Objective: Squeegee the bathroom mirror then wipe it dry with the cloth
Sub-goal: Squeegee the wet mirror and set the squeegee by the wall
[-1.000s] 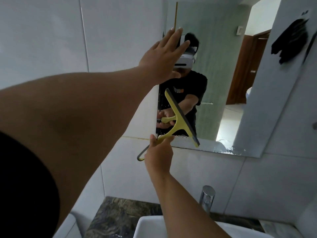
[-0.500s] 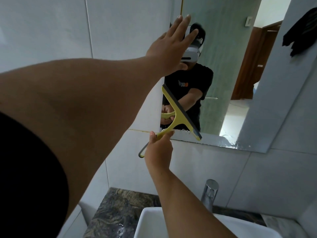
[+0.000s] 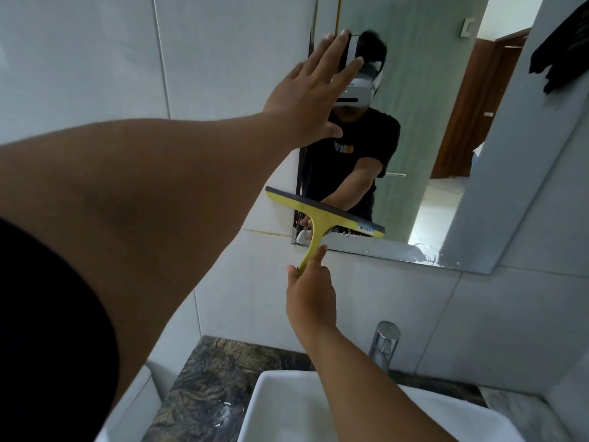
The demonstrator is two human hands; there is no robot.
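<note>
The bathroom mirror (image 3: 424, 90) hangs on the tiled wall and reflects a person in a black shirt. My left hand (image 3: 310, 97) is flat and open, fingers together, pressed against the mirror's left edge. My right hand (image 3: 310, 291) grips the handle of a yellow squeegee (image 3: 322, 215). Its dark blade lies nearly level across the mirror's lower left corner, jutting past the left edge. Water drops and streaks cling to the glass just below the blade. A dark cloth (image 3: 561, 52) shows at the upper right; whether it is real or a reflection is unclear.
A white basin (image 3: 287, 406) sits below, with a chrome tap (image 3: 384, 344) behind it. A dark marbled counter (image 3: 204, 384) with a small puddle lies left of the basin. Grey tiles cover the wall around the mirror.
The squeegee has swung from a steep diagonal to nearly level across the mirror's bottom left. My left hand stays on the mirror's edge. The view has shifted slightly.
</note>
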